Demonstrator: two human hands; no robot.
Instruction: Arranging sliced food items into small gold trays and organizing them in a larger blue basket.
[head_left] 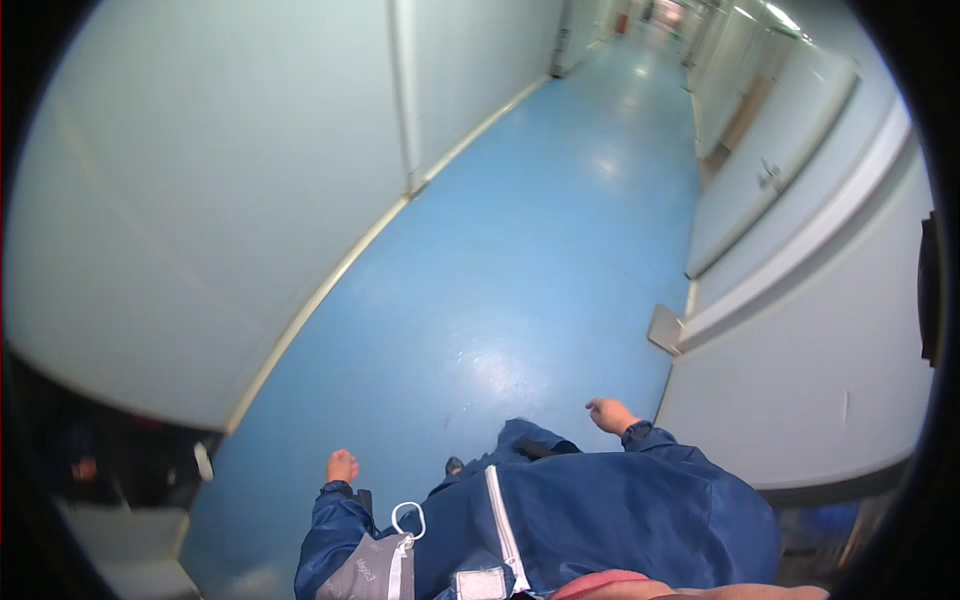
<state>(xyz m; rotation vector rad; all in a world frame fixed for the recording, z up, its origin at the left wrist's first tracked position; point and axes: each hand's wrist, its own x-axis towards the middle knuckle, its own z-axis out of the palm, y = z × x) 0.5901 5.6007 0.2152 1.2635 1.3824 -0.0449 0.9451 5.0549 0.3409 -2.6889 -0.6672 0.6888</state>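
My left hand (342, 466) hangs low beside my body with its fingers curled in, and no object shows in it. On the other side, my right hand (610, 414) is held out over the floor near the right wall; its fingers stretch loosely to the left and hold nothing I can see. A dark band (637, 432) circles the right wrist. Dark blue jacket sleeves cover both arms. A grey pouch (362, 568) with a white ring (408, 519) lies against my left side, near the left forearm. Neither hand touches anything.
A long corridor with a shiny blue floor (520, 260) runs ahead. Pale panel walls (220, 200) border it on the left. On the right are a door with a handle (768, 175) and a small metal plate (665, 329) jutting out low. A dark opening (130, 460) lies at the lower left.
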